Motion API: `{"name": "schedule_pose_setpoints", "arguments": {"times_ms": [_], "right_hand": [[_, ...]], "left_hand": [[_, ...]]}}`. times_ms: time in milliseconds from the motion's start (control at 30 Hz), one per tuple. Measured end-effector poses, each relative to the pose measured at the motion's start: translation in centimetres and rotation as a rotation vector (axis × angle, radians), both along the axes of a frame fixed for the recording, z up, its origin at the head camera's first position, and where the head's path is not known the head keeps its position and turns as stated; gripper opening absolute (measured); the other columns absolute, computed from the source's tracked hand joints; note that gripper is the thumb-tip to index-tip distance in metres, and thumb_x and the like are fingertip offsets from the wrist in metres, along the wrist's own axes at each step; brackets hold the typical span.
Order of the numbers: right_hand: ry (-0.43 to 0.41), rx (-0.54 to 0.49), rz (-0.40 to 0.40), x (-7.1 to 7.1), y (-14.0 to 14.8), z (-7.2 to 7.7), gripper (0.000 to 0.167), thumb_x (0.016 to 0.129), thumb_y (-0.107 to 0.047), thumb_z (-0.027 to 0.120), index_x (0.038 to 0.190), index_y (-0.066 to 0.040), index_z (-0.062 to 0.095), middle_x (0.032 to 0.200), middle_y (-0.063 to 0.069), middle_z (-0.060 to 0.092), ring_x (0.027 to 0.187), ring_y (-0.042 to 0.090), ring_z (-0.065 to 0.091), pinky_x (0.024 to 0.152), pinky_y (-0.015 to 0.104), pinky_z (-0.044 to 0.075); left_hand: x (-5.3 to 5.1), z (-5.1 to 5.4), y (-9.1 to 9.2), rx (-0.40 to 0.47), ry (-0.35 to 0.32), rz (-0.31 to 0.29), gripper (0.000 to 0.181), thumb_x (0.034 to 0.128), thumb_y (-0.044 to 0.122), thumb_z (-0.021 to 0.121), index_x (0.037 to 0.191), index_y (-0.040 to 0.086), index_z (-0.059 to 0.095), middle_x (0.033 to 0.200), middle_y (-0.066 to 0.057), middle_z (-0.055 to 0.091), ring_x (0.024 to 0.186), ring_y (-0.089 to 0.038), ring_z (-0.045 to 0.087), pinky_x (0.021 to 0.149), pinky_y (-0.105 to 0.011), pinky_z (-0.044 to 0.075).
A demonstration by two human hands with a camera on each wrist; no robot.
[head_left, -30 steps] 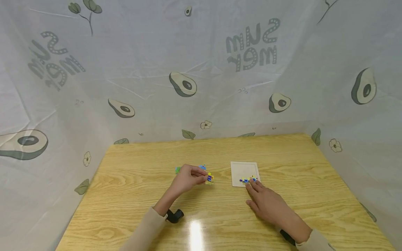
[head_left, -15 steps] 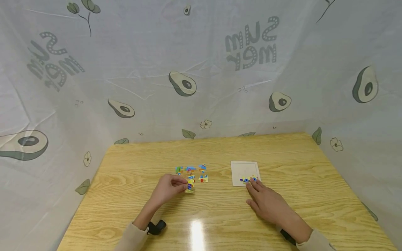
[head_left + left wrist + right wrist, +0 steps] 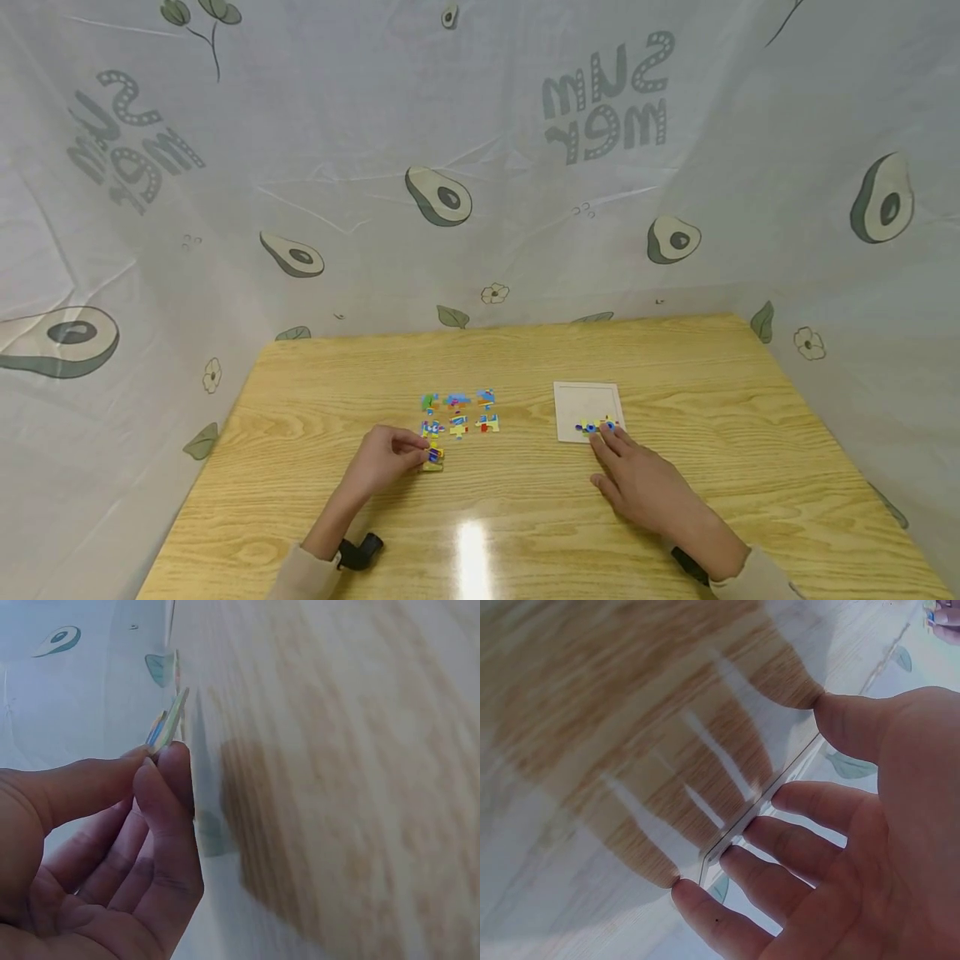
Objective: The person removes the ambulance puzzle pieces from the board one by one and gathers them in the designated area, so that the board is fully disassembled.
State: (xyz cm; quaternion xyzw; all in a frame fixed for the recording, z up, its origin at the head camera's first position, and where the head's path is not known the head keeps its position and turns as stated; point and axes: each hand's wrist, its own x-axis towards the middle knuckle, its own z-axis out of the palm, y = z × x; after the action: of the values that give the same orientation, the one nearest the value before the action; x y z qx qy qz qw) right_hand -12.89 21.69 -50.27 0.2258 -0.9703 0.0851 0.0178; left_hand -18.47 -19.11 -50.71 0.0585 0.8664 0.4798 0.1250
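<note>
In the head view my left hand (image 3: 384, 458) pinches a yellow and purple jigsaw piece (image 3: 432, 456) between thumb and fingertips. Up close in the left wrist view, that jigsaw piece (image 3: 169, 726) is seen almost edge-on, clear of the tabletop. Directly beyond it lie several loose jigsaw pieces (image 3: 458, 425) in two rough rows. My right hand (image 3: 645, 485) rests with spread fingers on the near edge of a white square puzzle tray (image 3: 581, 402). Its fingertips touch blue and yellow pieces (image 3: 591, 427) set along the tray's near side, partly covering them.
A wooden table (image 3: 517, 492) carries everything. Behind it and at both sides hangs a pale curtain (image 3: 360, 150) printed with avocados. Black wrist mounts (image 3: 362, 552) are strapped at both wrists.
My left hand has moved left and a little nearer to me, carrying the jigsaw piece, so the loose pieces it covered now show. The right hand stays on the tray.
</note>
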Motion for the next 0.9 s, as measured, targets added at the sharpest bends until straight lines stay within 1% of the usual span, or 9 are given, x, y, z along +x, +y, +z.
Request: {"name": "schedule_pose_setpoints", "arguments": {"times_ms": [133, 267, 467, 633, 900], "right_hand": [[-0.003, 0.009, 0.001, -0.06, 0.04, -0.02, 0.055, 0.103, -0.03, 0.068, 0.146, 0.003, 0.058, 0.152, 0.028, 0.056, 0.138, 0.047, 0.058, 0.106, 0.057, 0.053], [-0.003, 0.005, 0.002, -0.05, 0.07, -0.05, 0.055, 0.103, -0.03, 0.067, 0.147, 0.003, 0.058, 0.152, 0.028, 0.056, 0.138, 0.047, 0.057, 0.106, 0.058, 0.053], [-0.009, -0.002, -0.001, -0.01, 0.12, -0.12, 0.056, 0.103, -0.03, 0.067, 0.147, 0.003, 0.058, 0.153, 0.028, 0.055, 0.139, 0.047, 0.057, 0.106, 0.058, 0.053], [-0.005, -0.005, -0.007, 0.02, 0.09, -0.13, 0.056, 0.103, -0.03, 0.068, 0.147, 0.002, 0.058, 0.152, 0.027, 0.056, 0.139, 0.047, 0.057, 0.107, 0.058, 0.053], [0.012, -0.001, -0.004, 0.09, 0.09, -0.14, 0.055, 0.102, -0.03, 0.068, 0.146, 0.003, 0.059, 0.151, 0.027, 0.057, 0.138, 0.047, 0.058, 0.106, 0.058, 0.053]], "left_hand": [[0.06, -0.23, -0.18, 0.004, -0.011, 0.002, 0.012, 0.0956, 0.008, 0.076, 0.102, -0.001, 0.08, 0.09, -0.011, 0.08, 0.08, -0.017, 0.075, 0.068, -0.029, 0.061], [0.01, -0.51, -0.27, -0.011, -0.02, 0.009, 0.011, 0.0956, 0.008, 0.076, 0.101, 0.0, 0.08, 0.089, -0.009, 0.08, 0.08, -0.017, 0.075, 0.068, -0.028, 0.06], [0.06, -0.51, -0.3, -0.054, -0.01, 0.003, 0.012, 0.0953, 0.012, 0.077, 0.101, 0.002, 0.08, 0.089, -0.007, 0.079, 0.078, -0.013, 0.072, 0.066, -0.025, 0.057], [-0.23, -0.5, -0.24, -0.061, -0.018, 0.0, 0.013, 0.0952, 0.012, 0.077, 0.101, 0.002, 0.08, 0.087, -0.007, 0.078, 0.074, -0.012, 0.071, 0.063, -0.024, 0.056], [-0.4, -0.77, -0.07, -0.09, -0.016, 0.01, 0.009, 0.091, 0.011, 0.081, 0.097, 0.005, 0.081, 0.087, -0.004, 0.076, 0.077, -0.011, 0.067, 0.064, -0.022, 0.053]]}}
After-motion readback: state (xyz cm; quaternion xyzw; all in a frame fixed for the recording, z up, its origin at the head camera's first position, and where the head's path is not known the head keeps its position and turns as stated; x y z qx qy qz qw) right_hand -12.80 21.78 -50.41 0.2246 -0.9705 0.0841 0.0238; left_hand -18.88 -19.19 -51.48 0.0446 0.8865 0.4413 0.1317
